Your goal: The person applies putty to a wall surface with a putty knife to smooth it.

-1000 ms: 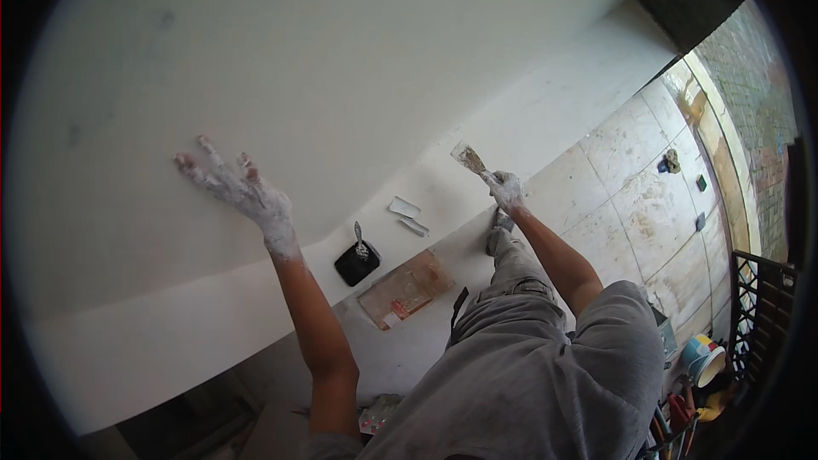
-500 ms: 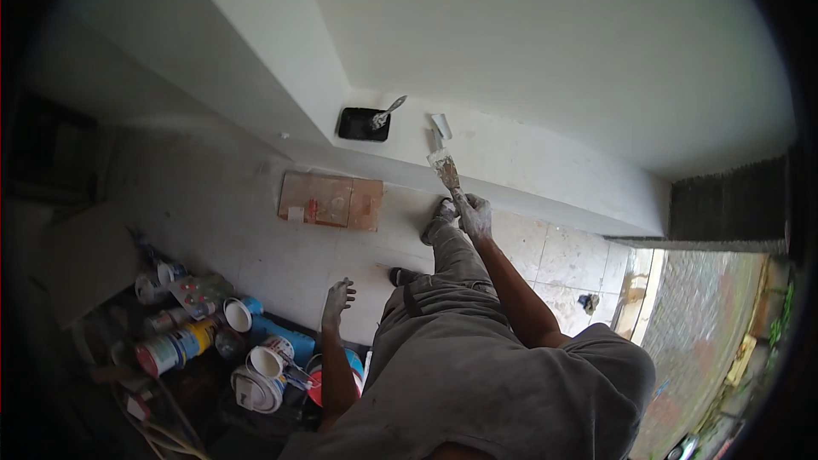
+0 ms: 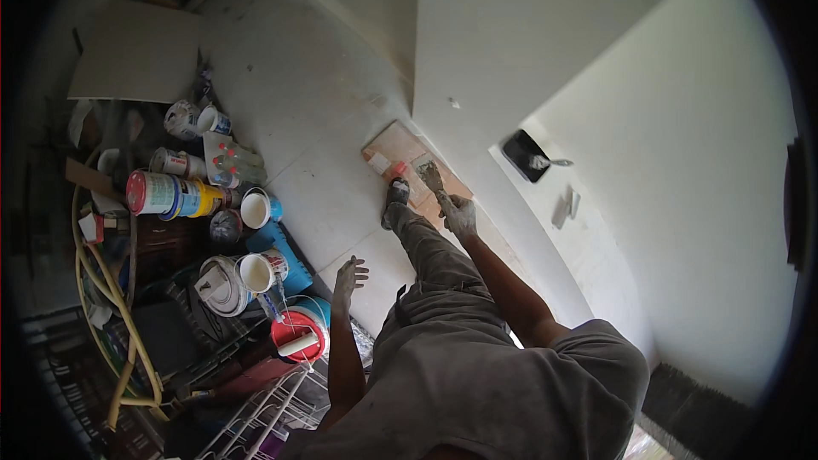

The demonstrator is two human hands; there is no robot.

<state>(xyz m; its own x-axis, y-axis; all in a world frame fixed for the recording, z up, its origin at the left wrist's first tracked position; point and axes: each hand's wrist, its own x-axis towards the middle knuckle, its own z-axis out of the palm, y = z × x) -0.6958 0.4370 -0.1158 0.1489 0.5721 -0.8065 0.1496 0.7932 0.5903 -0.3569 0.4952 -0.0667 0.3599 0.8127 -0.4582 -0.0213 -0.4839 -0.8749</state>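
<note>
My right hand point(image 3: 461, 217) is closed round the handle of a putty knife point(image 3: 432, 177), its wide blade smeared with pale filler and pointing away from me. Below the blade a flat piece of cardboard point(image 3: 400, 146) lies on the floor along the wall. My left hand point(image 3: 348, 279), dusted white, hangs free with fingers apart and nothing in it. On the white ledge to the right sits a black tray point(image 3: 522, 155) with a filler-coated tool point(image 3: 545, 162) resting in it. Beside the tray lies a small pale scraper-like piece point(image 3: 567, 204).
On the left, paint buckets point(image 3: 153, 193), an open white tub point(image 3: 257, 273) and a red-lidded pail point(image 3: 300, 334) crowd together. Clear bottles point(image 3: 239, 162), a white wire rack point(image 3: 264, 413) and a yellowish curved frame point(image 3: 128, 332) stand among them. A wall corner point(image 3: 415, 111) juts out ahead.
My view and body have turned left, so the ledge and tray now appear farther right and the buckets show more fully. The putty knife stays in my right hand, now over the cardboard.
</note>
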